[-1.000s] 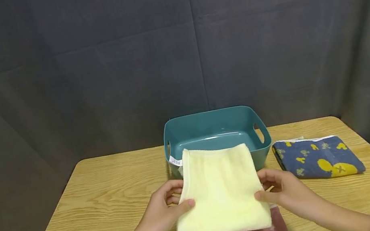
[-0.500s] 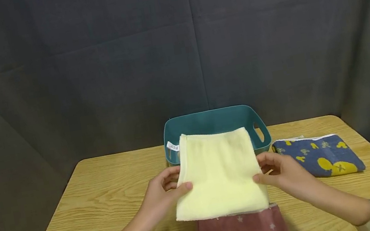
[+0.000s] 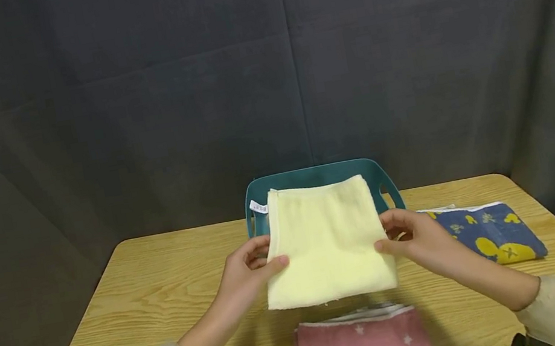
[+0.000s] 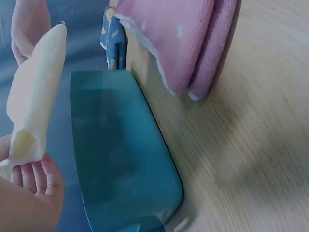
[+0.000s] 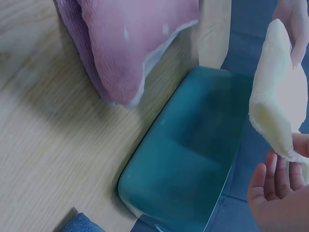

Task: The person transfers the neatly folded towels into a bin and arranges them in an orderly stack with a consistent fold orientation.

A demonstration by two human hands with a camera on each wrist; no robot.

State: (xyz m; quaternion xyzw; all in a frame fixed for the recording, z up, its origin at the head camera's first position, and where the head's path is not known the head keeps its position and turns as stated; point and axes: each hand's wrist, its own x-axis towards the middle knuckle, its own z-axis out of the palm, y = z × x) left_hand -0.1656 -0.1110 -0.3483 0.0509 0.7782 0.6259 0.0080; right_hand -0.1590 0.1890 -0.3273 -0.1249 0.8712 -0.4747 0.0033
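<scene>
Between both hands a folded pale yellow towel [image 3: 328,244] is held up in the air, overlapping the teal basket in the head view. My left hand [image 3: 249,269] pinches its left edge, thumb on top and fingers beneath. On the opposite edge my right hand [image 3: 412,236] grips it the same way. A white tag [image 3: 258,207] sticks out at the towel's upper left corner. In both wrist views the towel [image 4: 36,92] hangs folded above the table, beside the basket [image 5: 183,159]. The towel hides much of the basket's inside from the head camera.
A folded pink towel with white stars [image 3: 361,345] lies at the front of the wooden table [image 3: 165,290]. To the right rests a folded blue towel with yellow figures [image 3: 497,234]. Behind the table hangs a dark grey curtain [image 3: 188,102].
Both hands have carried the yellow towel up and away from me, toward the basket. More of the pink towel shows beneath it. The basket and blue towel have stayed put.
</scene>
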